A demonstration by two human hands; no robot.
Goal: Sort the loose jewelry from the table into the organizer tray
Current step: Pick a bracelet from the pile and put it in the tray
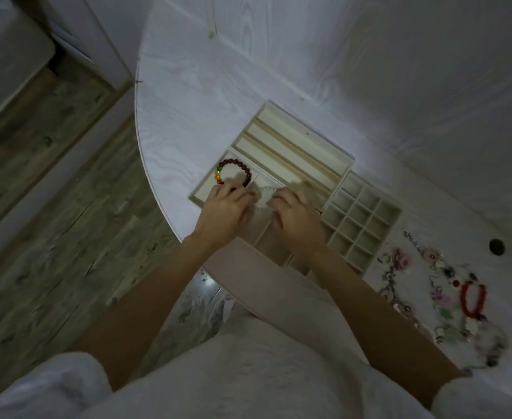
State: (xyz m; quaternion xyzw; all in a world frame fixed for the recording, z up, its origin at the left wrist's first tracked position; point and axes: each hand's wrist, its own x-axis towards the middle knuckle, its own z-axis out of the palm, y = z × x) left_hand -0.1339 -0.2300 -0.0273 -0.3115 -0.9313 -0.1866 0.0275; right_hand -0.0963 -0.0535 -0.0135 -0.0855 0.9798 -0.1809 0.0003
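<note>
Reaching both hands over the organizer tray (pixel 333 160) on the white counter (pixel 188 95).
Left hand (pixel 223 211) and right hand (pixel 297 217), fingers curled, meet on a pale beaded bracelet (pixel 262 192), blurred and half hidden; loose jewelry (pixel 439 285) lies at four o'clock; a dark red bracelet (pixel 235 172) sits in the eleven o'clock compartment.

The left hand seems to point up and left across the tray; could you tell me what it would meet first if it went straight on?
Probably the dark beaded bracelet, lying in the organizer tray compartment just beyond the left hand; height is unclear.
</note>
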